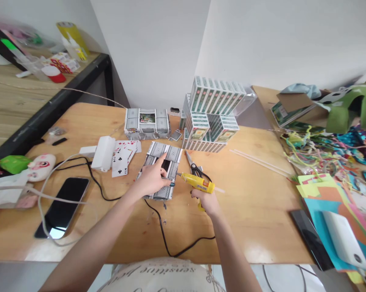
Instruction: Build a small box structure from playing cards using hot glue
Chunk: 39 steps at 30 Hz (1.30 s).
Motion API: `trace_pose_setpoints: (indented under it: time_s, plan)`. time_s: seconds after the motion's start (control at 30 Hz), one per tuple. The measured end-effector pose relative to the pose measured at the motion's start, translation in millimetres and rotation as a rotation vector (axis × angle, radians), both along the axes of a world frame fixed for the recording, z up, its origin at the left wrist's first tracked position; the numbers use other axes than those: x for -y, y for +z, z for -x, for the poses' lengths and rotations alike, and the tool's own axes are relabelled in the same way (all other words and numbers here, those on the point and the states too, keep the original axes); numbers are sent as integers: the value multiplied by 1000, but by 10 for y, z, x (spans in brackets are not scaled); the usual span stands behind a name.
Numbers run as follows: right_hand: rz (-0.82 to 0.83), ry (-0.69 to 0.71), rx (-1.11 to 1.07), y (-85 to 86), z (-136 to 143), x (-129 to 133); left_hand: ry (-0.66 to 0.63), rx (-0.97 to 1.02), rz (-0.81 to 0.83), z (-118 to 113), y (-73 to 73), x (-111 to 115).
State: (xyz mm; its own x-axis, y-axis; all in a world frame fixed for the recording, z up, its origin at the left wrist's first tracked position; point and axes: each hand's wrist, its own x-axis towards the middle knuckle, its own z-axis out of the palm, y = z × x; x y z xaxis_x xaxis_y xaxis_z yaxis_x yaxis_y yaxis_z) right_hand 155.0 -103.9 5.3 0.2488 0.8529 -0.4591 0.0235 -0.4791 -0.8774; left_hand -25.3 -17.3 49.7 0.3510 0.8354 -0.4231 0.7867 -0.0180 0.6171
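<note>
My left hand (154, 178) lies over a box covered with grey-backed playing cards (161, 194), gripping it with the index finger stretched along its top. A dark rectangular opening shows in the box's middle, partly hidden by the fingers. My right hand (205, 198) is wrapped round the handle of a yellow hot glue gun (197, 182). Its nozzle points left at the box's right side; whether it touches is too small to tell. A clear glue stick (219, 190) pokes out of the gun's rear. Just behind the gun lie black-handled scissors (195, 168).
Behind stand another card-covered box (146, 130) and a stacked structure of card packs (217, 97). Loose playing cards (120, 162), a white adapter (103, 153) and a phone (64, 207) lie left. Glue sticks (260, 162) and coloured paper (319, 207) are right. A black cable (163, 227) crosses the front.
</note>
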Motion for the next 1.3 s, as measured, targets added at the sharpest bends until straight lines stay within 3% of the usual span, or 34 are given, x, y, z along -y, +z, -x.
trace_pose_setpoints:
  time_s: [1.3]
  plan:
    - [-15, 80, -59, -135, -70, 117, -52, -22, 12, 6, 22, -13]
